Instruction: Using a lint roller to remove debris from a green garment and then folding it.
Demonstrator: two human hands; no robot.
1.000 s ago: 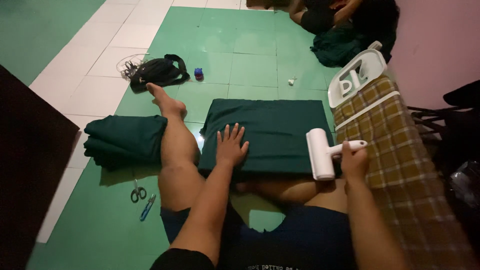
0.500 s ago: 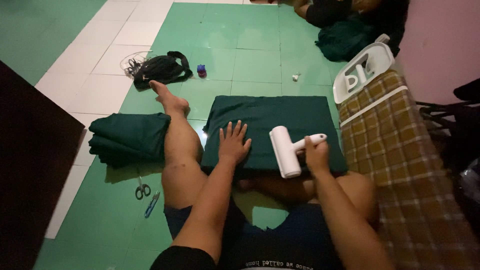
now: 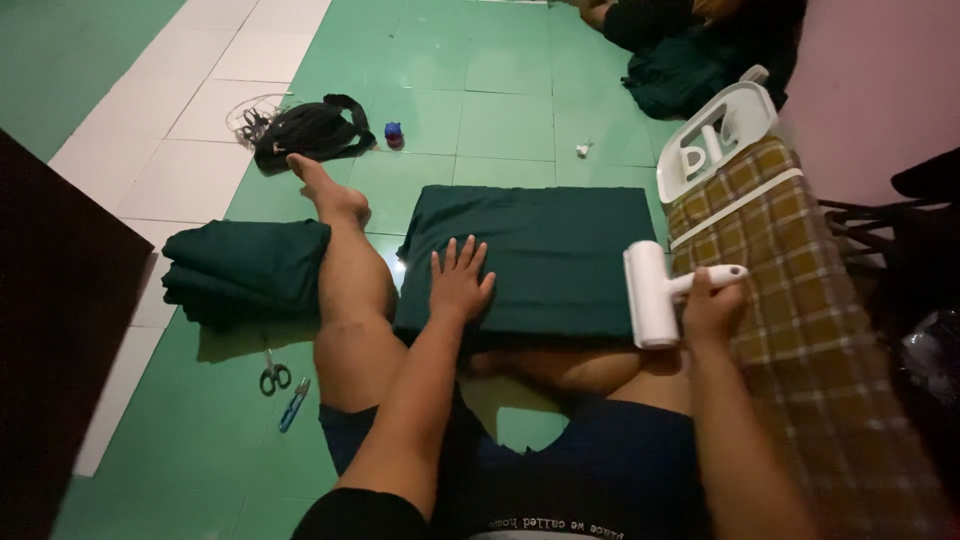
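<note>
In the head view, the left hand (image 3: 458,283) lies flat with spread fingers on the folded dark green cloth (image 3: 540,255) in the middle of the frame, on the floor over the legs. The right hand (image 3: 712,308) is wrapped around the handle of the white lint roller (image 3: 650,295) at the cloth's right edge. The step looks like cleaning the cloth; the next stroke needs the cloth held firm. Half a second ago, the roller was nearer the cloth's middle.
</note>
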